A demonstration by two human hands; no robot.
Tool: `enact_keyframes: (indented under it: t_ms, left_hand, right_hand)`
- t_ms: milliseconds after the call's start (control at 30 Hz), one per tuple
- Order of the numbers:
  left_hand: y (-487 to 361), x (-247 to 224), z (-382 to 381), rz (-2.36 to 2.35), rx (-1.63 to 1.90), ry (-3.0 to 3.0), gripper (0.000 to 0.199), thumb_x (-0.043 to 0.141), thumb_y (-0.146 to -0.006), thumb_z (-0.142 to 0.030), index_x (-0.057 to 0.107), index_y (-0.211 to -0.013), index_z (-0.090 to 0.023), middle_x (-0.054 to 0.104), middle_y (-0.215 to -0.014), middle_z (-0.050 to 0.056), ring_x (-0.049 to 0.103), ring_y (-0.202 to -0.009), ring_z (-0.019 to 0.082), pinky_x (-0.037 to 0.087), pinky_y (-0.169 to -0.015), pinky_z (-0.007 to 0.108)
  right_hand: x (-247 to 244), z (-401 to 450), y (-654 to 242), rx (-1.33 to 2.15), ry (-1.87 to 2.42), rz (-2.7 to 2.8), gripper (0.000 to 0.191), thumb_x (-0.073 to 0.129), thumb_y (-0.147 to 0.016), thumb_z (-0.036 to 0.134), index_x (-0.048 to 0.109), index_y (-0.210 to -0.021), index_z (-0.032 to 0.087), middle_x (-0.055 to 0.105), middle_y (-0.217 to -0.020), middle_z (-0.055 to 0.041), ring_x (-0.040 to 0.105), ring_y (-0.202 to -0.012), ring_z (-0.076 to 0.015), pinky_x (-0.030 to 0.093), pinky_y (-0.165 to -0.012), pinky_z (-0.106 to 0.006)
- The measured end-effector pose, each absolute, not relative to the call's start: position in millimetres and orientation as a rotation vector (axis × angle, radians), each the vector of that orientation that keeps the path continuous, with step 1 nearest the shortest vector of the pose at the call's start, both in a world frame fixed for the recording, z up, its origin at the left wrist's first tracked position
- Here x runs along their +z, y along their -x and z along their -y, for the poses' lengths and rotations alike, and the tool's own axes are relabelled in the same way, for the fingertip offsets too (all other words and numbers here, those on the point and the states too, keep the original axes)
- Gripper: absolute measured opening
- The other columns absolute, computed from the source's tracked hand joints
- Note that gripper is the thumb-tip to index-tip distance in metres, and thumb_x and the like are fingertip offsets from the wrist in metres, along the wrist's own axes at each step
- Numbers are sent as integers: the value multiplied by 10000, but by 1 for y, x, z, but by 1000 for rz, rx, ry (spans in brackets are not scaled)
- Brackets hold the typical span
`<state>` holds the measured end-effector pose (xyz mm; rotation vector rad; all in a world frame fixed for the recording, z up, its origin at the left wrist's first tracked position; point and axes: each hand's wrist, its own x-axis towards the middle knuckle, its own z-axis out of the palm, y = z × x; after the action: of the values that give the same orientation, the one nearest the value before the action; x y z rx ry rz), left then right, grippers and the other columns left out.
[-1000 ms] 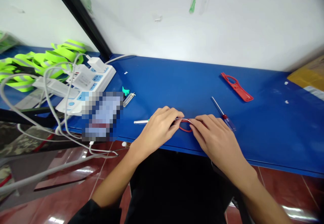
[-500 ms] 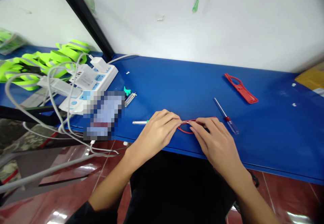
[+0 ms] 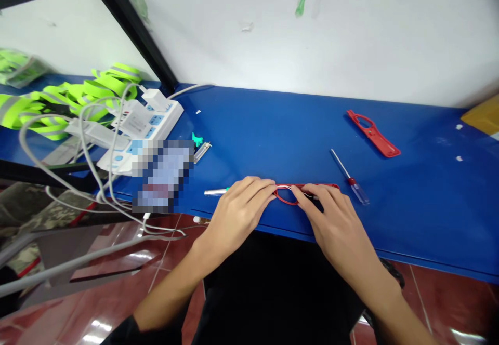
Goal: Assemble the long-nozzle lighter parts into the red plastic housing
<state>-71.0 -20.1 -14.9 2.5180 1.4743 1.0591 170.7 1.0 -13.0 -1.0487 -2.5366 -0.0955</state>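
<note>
Near the front edge of the blue table, my left hand (image 3: 240,204) pinches the ring end of a red plastic shell (image 3: 287,202). My right hand (image 3: 336,220) has its thumb and fingers closed at the shell's middle, with a thin white wire (image 3: 284,187) running between the two hands. My right fingers cover much of the shell. A second red shell half (image 3: 380,138) with a ring opening lies at the back right. Closer in, a screwdriver (image 3: 357,190) with a clear blue and red handle rests beside my right hand. A silver rod (image 3: 215,192) with a green end is partly under my left hand.
A white power strip (image 3: 166,127) with plugged-in chargers and cables stands at left, beside a blurred-out phone (image 3: 167,176). A small green piece (image 3: 197,139) and a small clear-and-metal part (image 3: 201,152) lie close by. Yellow-green reflective straps (image 3: 113,82) and a black frame (image 3: 136,33) are behind.
Both hands stay on the red shell. My right hand has shifted slightly right and down, so more of the shell's upper edge and the white wire show. The view has moved slightly.
</note>
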Motion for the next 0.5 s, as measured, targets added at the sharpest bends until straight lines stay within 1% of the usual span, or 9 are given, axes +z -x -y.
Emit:
enact_keyframes:
  t_ms: [67, 167, 233, 300, 400, 500]
  left_hand:
    - [76, -13, 20, -1431, 1086, -2445, 240, 631, -1070, -149, 693, -1301, -169, 782, -1288, 98, 733, -1158, 227, 630, -1025, 450]
    - [85, -8, 19, -1475, 1086, -2318, 259, 643, -1075, -200, 702, -1327, -187, 772, -1311, 100, 727, -1204, 218, 620, -1065, 454]
    - [90, -6, 17, -1521, 1045, -2333, 223, 630, -1083, -219, 734, -1279, -197, 782, -1282, 94, 725, -1182, 233, 620, -1040, 486]
    - [93, -5, 15, -1524, 1011, -2374, 184, 622, -1085, -222, 767, -1196, -203, 797, -1240, 82, 718, -1140, 241, 619, -998, 494]
    - [92, -8, 12, -1510, 1037, -2365, 168, 631, -1080, -226, 782, -1151, -208, 805, -1193, 68, 703, -1080, 227, 609, -944, 456]
    - [91, -10, 9, -1503, 1061, -2312, 144, 652, -1072, -238, 783, -1127, -218, 804, -1155, 48, 696, -1046, 208, 584, -937, 426]
  right_hand:
    - [-15, 0, -172, -65, 1040, 2534, 529, 443, -1029, 4, 563, -1517, 170, 674, -1355, -164, 591, -1226, -292, 537, -964, -457]
    - [-16, 0, -172, -35, 1045, 2529, 531, 461, -1031, 19, 567, -1526, 181, 663, -1372, -166, 581, -1238, -300, 542, -962, -463]
    - [-17, -1, -172, -18, 1052, 2519, 548, 466, -1019, 6, 579, -1522, 192, 664, -1373, -163, 585, -1229, -300, 544, -961, -468]
    - [-18, -2, -172, -9, 1046, 2508, 558, 478, -1001, -15, 595, -1507, 187, 668, -1362, -161, 591, -1212, -297, 544, -961, -467]
    - [-17, -4, -172, 3, 1027, 2501, 556, 495, -986, -34, 611, -1488, 174, 670, -1344, -157, 593, -1193, -289, 542, -969, -465]
    - [-16, -5, -174, 44, 1019, 2500, 542, 493, -996, -29, 609, -1485, 175, 667, -1351, -152, 592, -1179, -277, 545, -972, -459]
